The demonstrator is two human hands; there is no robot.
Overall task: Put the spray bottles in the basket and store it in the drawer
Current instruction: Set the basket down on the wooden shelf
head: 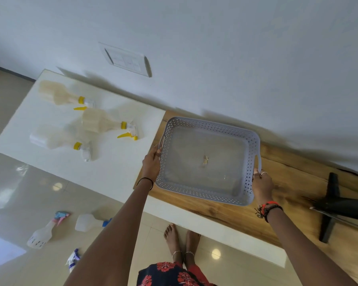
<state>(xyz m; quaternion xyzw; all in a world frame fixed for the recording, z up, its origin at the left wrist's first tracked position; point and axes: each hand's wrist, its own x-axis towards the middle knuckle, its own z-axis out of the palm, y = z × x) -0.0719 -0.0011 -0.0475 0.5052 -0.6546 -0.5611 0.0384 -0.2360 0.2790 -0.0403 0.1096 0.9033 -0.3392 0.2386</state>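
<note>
A: Nearest first. Floor?
B: Three floor bottles (42, 236) lying on the tiles, down-left of the person's feet. Well apart from everything up top.
A: Hands?
B: Left hand (152, 162) curled round the left handle of the basket (213, 126). Right hand (261, 182) grips the right handle. Both occupied, none free.
A: Basket position?
B: Over the wooden counter (225, 213), long axis running hand to hand. Resting or lifted, can't tell. Nothing in it but a small scrap (205, 159) on the bottom.
A: Key relation?
B: Three spray bottles (99, 121) lie on their sides on the white slab (112, 178), left of the basket and a bit farther back. Their long axes run roughly left-right, with the trigger heads pointing toward the basket. The left hand is the nearer one. The closest bottle is near the basket's left end, not touching.
A: Next move?
B: My guess: set the basket down, free the left hand and reach left.
A: Room?
B: Bare slab between the basket and the bottles. The wall is just behind the far rim and a black stand (331, 203) sits off to the right. The near rim is close to the counter's front edge, so watch for overhang. The drawer is not in view.
</note>
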